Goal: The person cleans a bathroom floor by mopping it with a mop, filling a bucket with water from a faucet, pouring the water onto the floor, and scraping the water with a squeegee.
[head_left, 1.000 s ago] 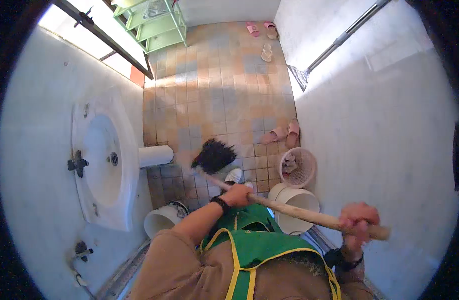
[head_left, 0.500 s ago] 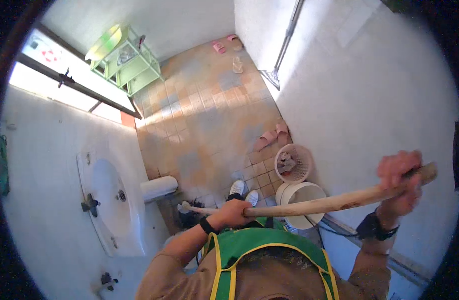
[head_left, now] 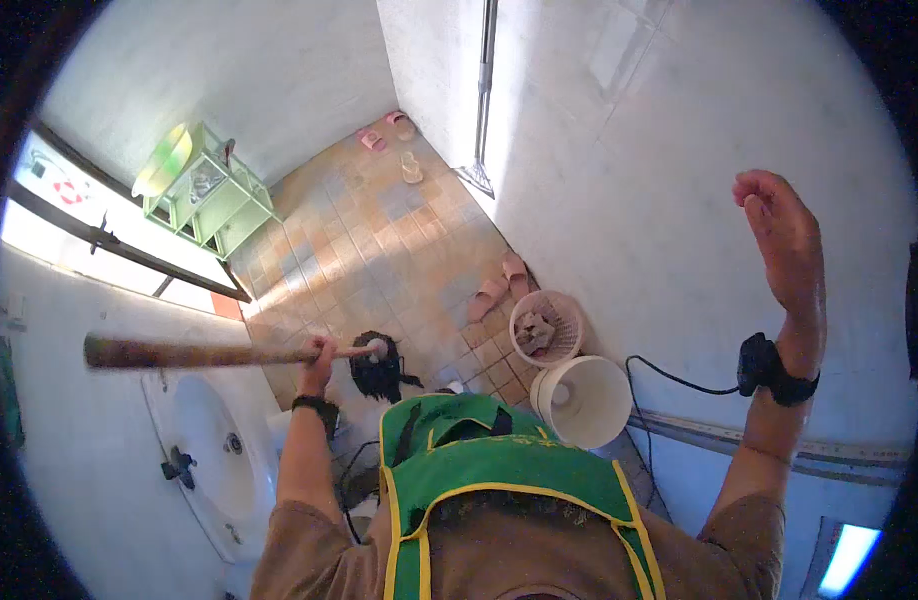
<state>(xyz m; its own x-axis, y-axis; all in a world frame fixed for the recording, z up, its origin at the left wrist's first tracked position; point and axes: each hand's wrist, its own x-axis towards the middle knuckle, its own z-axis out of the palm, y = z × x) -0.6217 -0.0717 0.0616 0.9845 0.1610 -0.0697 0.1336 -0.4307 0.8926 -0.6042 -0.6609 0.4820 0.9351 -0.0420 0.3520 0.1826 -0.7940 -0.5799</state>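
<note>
My left hand [head_left: 319,366] is wrapped round the wooden handle of a mop [head_left: 209,354], close to its head. The handle points left, its thick end passing above the white sink [head_left: 211,440]. The dark mop head [head_left: 377,378] is over the tiled floor in front of me; I cannot tell whether it touches the tiles. Raised at the right before the white wall, my right hand [head_left: 787,240] holds nothing, its fingers loosely bent and apart. A dark strap with a cable is on the right wrist.
A pink basket [head_left: 545,328] with crumpled paper stands beside a white bucket [head_left: 591,402]. Pink slippers [head_left: 501,288] lie by the right wall. A squeegee-like pole [head_left: 485,110] leans on that wall. A green shelf [head_left: 219,200] bears a basin [head_left: 169,160] by the window.
The mop handle has swung from my right side across to the left. My right hand has let go of it and risen. The mop head now shows farther forward on the floor.
</note>
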